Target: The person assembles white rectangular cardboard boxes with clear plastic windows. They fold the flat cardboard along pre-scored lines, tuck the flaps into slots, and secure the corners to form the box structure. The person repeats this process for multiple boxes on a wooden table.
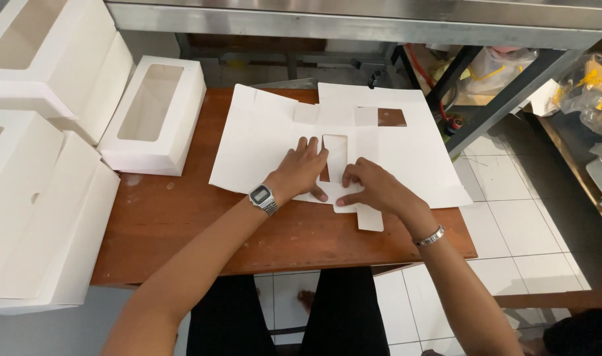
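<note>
White card is what you have under both hands: a flat, die-cut box blank (274,142) spread across the brown wooden table (182,217), with a second sheet just like it lying beneath and poking out to the right. Take that table as your landmark. Off its left end stand the made-up white boxes (44,59), and on its top left corner sits a finished window box (154,115), well apart from the blank.

Your left hand (301,168), the one with the wristwatch (262,197), lies fingers spread and flat on the card near the table's middle, just left of the tall narrow window cut-out (336,155). It presses; it grips nothing. Your right hand (373,188), with the metal bracelet (430,237), sits just right of that cut-out, fingers curled down on a small flap (369,217) that reaches toward the table's near edge. Whether thumb and fingers pinch that flap or only press it, you cannot tell from here.

By my judgement this card is light and thin, stiff along the panels but ready to bend at the scored lines, and easy to crease or tear at the narrow tabs. It may slide on the sheet below. Hold it down on a broad panel and fold near the score, not at the flap's tip.
</note>
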